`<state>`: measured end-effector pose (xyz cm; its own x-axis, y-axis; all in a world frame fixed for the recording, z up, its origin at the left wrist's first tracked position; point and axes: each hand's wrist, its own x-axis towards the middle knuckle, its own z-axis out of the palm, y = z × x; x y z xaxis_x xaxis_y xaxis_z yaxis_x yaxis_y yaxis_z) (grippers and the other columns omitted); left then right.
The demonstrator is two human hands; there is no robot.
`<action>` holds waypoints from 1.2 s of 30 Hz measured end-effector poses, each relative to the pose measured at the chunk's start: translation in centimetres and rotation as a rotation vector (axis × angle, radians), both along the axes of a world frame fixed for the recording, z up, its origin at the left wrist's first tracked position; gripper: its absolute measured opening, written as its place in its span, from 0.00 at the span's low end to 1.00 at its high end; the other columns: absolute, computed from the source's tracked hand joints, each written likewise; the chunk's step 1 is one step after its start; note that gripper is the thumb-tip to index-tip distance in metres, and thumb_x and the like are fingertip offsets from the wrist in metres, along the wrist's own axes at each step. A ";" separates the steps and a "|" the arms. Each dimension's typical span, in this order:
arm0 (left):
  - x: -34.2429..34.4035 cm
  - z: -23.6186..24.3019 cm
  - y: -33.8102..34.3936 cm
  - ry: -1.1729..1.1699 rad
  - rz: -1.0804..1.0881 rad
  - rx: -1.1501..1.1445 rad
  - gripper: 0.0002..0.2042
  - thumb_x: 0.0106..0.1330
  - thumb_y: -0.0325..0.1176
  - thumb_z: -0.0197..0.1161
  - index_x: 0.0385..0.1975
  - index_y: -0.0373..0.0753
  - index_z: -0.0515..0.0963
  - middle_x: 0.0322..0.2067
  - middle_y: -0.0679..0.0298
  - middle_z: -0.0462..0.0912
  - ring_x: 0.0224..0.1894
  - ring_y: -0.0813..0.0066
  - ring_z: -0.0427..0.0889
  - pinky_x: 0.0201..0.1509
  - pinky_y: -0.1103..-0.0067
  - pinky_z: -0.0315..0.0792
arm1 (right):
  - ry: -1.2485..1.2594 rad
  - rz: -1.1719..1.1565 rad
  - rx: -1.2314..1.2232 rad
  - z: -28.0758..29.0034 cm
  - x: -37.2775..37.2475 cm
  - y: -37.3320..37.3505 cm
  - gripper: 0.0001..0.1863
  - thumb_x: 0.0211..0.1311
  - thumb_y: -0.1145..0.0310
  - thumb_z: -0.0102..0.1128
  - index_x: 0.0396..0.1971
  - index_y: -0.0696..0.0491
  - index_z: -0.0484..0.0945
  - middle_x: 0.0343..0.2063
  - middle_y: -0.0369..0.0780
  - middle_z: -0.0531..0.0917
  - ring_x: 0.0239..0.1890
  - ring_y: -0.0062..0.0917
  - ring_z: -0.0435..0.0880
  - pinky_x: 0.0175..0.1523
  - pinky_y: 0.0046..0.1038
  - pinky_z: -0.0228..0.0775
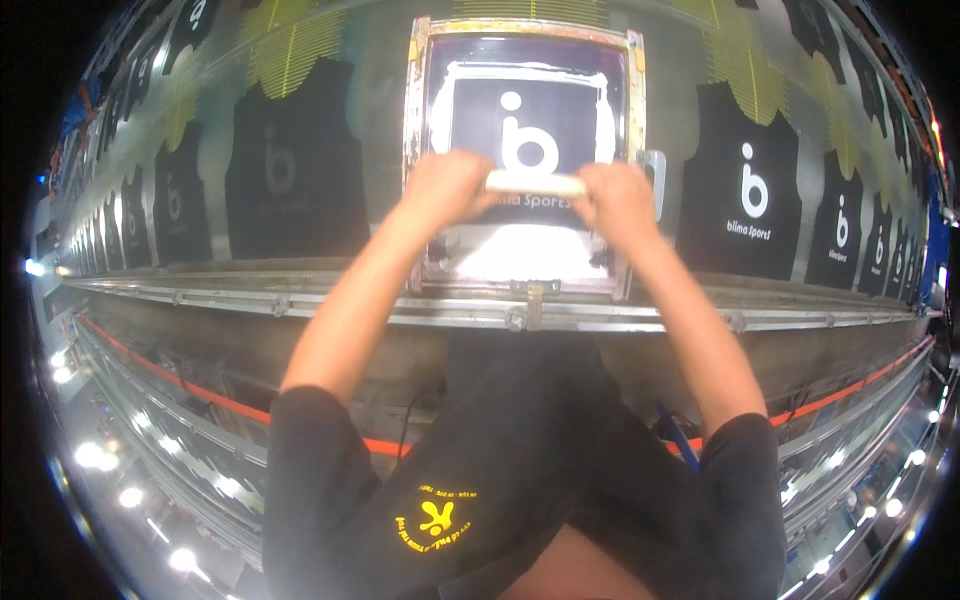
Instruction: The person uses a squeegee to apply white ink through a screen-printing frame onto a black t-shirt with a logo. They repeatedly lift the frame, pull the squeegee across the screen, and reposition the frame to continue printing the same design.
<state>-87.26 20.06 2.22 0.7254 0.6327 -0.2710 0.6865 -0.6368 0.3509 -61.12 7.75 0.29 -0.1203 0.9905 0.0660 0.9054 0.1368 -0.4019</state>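
My left hand (pixel 448 188) and my right hand (pixel 615 200) are closed on the two ends of a cream squeegee (pixel 535 183), held crosswise over a printing screen (pixel 635 80) with a worn metal frame. Inside the frame, a white round logo (pixel 555 150) shows on a dark square edged with smeared white. A pool of white ink (pixel 520 255) lies at the screen's near end, below the squeegee. Whether the squeegee's blade touches the mesh is hidden.
Black garment panels (pixel 290 215) lie in rows along a long bench on both sides, those at right (pixel 740 250) bearing white prints. Yellow striped patches (pixel 730 50) show between them. A metal rail (pixel 740 319) runs along the near edge, with red bars (pixel 180 375) below.
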 end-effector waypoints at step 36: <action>3.5 -2.5 -7.3 0.141 -0.028 -0.144 0.33 0.52 0.68 0.78 0.36 0.40 0.91 0.30 0.52 0.90 0.37 0.48 0.91 0.43 0.58 0.83 | 0.036 -0.152 -0.444 -1.7 0.9 -6.6 0.30 0.51 0.40 0.83 0.33 0.56 0.89 0.30 0.47 0.90 0.38 0.45 0.91 0.45 0.44 0.82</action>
